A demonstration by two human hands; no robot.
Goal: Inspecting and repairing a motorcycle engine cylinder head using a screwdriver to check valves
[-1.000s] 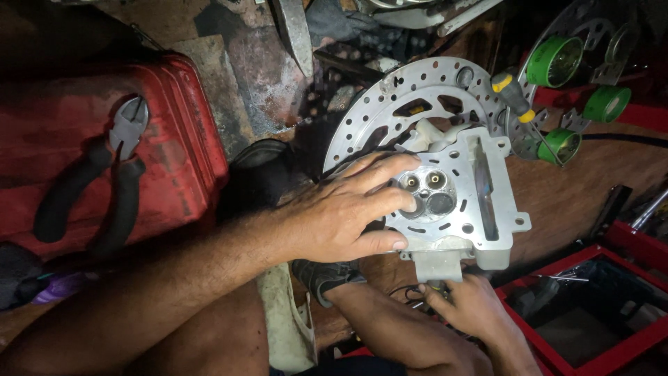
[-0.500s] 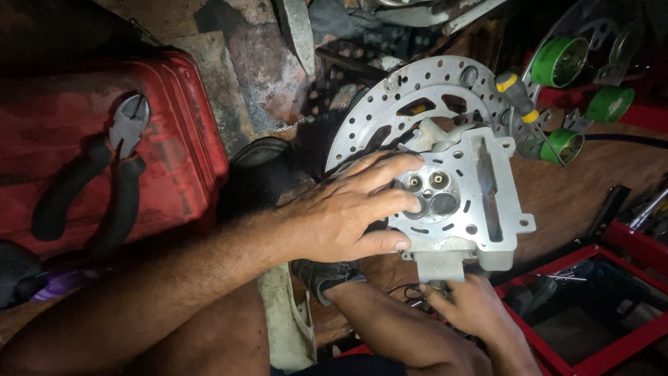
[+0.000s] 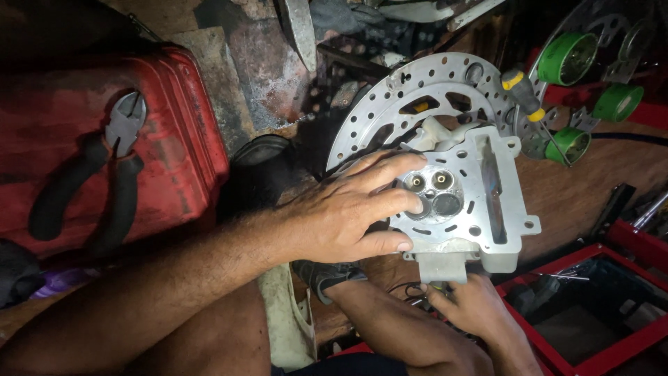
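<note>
A grey cast-metal cylinder head (image 3: 487, 209) lies face up over a drilled brake disc (image 3: 390, 104), showing its round valves (image 3: 431, 191). My left hand (image 3: 348, 216) rests on its left side, fingers spread over the valve area and thumb on the lower edge. My right hand (image 3: 473, 310) is just below the head's bottom port (image 3: 442, 264). Its fingers are pinched together on something small, with a yellowish tip showing, too hidden to name.
Black-handled cutting pliers (image 3: 104, 167) lie on a red metal case (image 3: 167, 125) at the left. A yellow-and-black screwdriver (image 3: 529, 104) and green rollers (image 3: 577, 59) sit at the top right. A red-framed tray (image 3: 598, 306) is at the lower right.
Both hands stay on the cylinder head. Only my left fingers shift slightly over the valves.
</note>
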